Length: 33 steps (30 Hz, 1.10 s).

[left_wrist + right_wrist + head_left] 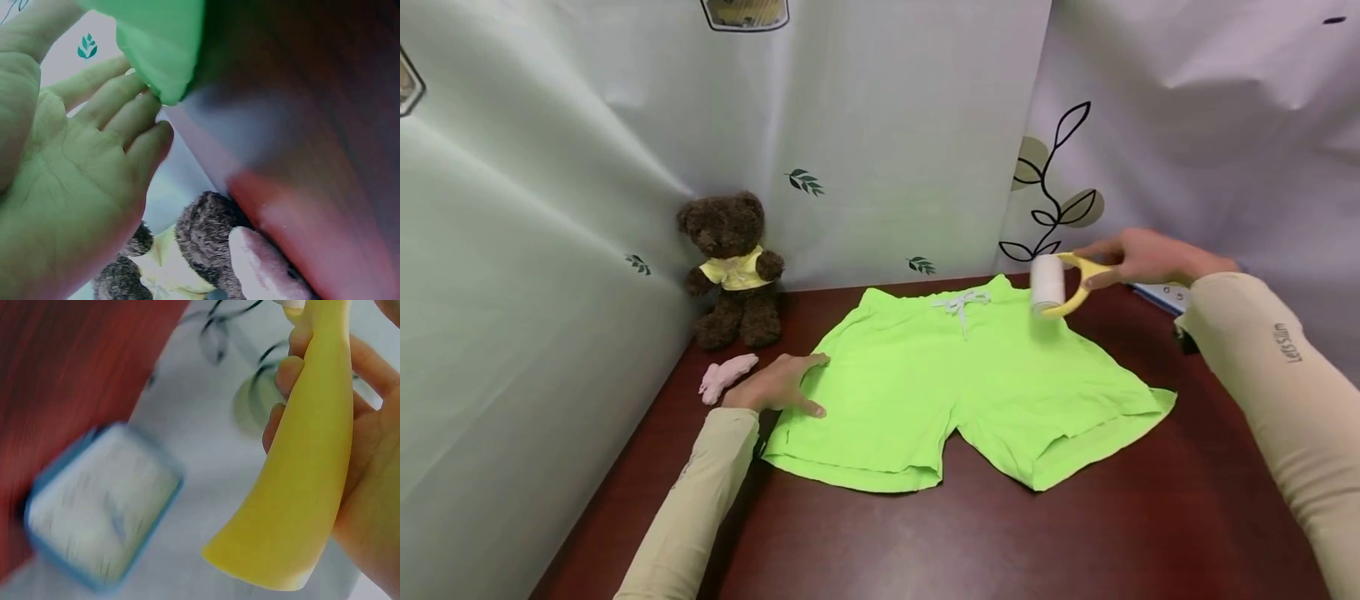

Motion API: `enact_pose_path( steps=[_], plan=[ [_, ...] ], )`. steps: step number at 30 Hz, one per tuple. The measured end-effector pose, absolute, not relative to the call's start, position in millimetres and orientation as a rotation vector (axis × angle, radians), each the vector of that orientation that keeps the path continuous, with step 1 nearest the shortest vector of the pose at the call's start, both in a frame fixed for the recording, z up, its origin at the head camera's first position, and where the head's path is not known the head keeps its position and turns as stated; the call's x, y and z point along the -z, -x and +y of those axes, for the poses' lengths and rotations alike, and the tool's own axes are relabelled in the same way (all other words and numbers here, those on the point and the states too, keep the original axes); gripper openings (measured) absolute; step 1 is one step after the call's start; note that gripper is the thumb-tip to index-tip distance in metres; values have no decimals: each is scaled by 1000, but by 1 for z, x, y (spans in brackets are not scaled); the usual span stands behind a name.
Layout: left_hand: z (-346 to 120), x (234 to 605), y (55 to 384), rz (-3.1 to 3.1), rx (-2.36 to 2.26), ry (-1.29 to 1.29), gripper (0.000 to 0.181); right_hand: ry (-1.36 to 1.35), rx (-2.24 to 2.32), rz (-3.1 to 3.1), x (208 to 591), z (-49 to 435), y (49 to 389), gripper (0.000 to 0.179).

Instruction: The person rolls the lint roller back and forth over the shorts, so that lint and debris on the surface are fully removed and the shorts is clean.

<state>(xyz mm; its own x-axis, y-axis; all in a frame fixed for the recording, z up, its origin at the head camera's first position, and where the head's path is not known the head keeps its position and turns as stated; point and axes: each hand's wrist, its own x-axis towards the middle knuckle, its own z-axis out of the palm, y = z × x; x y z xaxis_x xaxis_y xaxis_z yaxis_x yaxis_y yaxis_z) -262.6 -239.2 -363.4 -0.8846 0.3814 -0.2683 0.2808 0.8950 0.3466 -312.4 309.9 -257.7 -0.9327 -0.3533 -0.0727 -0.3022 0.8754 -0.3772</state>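
Bright green shorts [887,375] with a white drawstring [958,307] lie spread flat on the dark red table, waistband toward the back wall. On their left edge rests my left hand [778,385], fingers and thumb spread; its palm shows in the left wrist view with the green cloth at the fingertips. My right hand [1150,255] grips the yellow handle of a lint roller [300,475]. The white roll [1047,283] of it is over the right end of the waistband, slightly blurred.
A brown teddy bear [730,258] in a yellow top sits in the back left corner. A small pink plush thing [726,375] lies beside my left wrist. A blue-rimmed white box [103,506] is at the back right, partly behind my right arm. Printed sheets [887,150] form the walls.
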Motion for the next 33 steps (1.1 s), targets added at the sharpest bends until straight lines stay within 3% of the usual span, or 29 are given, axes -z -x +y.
enact_pose_path(
  steps=[10,19,33],
  plan=[
    [-237,357,253,2725,-456,-510,92,808,817,2822,293,205,318,60],
    [-241,361,251,2730,-422,-513,94,906,886,2742,332,109,323,62],
    [-238,360,252,2719,-367,-469,95,868,837,2699,351,42,323,63]
  ],
)
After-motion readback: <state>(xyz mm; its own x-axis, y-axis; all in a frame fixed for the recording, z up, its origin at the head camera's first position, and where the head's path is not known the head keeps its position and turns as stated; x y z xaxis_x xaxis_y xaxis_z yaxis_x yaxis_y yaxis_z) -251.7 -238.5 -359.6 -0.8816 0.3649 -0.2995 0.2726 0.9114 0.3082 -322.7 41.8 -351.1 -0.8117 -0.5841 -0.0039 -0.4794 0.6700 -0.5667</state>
